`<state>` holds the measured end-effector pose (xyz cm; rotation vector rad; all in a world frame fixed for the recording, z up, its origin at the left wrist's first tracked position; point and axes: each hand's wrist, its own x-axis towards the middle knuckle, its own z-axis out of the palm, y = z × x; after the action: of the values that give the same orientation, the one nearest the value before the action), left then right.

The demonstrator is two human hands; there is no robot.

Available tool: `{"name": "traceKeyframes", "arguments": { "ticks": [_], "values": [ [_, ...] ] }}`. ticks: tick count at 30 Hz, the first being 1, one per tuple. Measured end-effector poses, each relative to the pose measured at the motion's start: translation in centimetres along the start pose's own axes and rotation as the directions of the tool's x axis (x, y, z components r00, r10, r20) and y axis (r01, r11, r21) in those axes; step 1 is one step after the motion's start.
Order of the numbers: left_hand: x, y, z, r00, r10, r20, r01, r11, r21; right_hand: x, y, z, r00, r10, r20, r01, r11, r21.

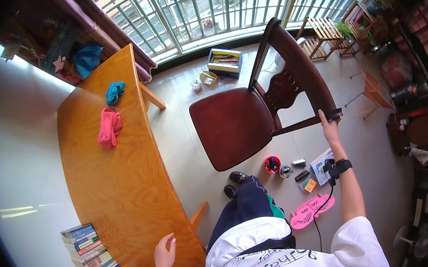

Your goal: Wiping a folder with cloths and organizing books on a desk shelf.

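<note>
My right hand [330, 124] grips the near top corner of the backrest of a dark red-brown wooden chair [235, 125]. The chair's seat faces the long side of a wooden table [132, 183], with a gap of floor between them. My left hand [165, 253] hangs over the table's near end with its fingers slightly curled and apart, holding nothing. Farther along the tabletop lie a pink cloth [109, 128] and a blue cloth [115, 92]. A stack of books [96, 264] stands at the table's near left corner.
On the floor right of my feet are a red pen cup [272, 164], a stapler [302, 176], papers [321, 167] and a pink plastic piece [312, 211]. A box of pencils [225, 63] sits by the barred window. Wooden plant stands [324, 36] and a small stool [377, 89] are at right.
</note>
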<state>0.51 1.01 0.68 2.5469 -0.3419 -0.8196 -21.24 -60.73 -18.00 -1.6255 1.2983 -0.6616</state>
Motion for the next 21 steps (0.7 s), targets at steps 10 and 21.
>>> {"name": "traceKeyframes", "arguments": {
  "ticks": [10,21],
  "values": [
    [-0.5,-5.1,6.0,0.991,0.061,-0.122,-0.059,0.998,0.025,-9.0,1.8,-0.5,0.919,0.213,0.333,-0.062,0.909,-0.413],
    [-5.2,-9.9,17.1,0.971,-0.038,-0.237,0.057,0.995,0.077,-22.3,12.1,-6.4,0.48,0.637,0.604,0.01,0.684,-0.729]
  ]
}}
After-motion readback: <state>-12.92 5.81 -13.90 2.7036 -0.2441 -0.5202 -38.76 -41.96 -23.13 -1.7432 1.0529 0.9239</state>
